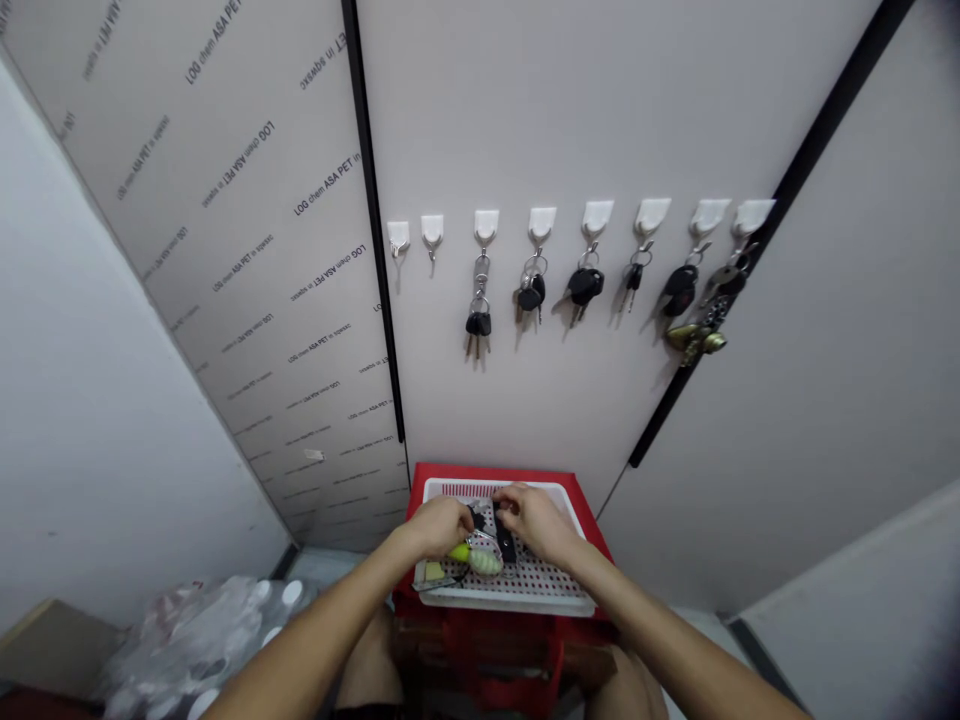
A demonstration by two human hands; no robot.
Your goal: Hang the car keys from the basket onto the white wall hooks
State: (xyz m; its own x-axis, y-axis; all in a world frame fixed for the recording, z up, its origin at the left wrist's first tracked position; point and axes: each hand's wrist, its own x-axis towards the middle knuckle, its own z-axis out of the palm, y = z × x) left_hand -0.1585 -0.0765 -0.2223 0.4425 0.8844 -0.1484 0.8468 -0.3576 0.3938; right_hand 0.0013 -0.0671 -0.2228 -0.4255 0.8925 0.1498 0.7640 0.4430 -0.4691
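The black strap (505, 543) is aligned fore-and-aft between the curled left grip (441, 526) and the nearer, half-curled right grip (538, 519), both holds unclear.

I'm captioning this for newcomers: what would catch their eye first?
Probably the row of white hooks across the pale panel, most with key bunches hanging. Below, the left hand and right hand are over a white basket on a red surface, a yellow-green item beside the left.
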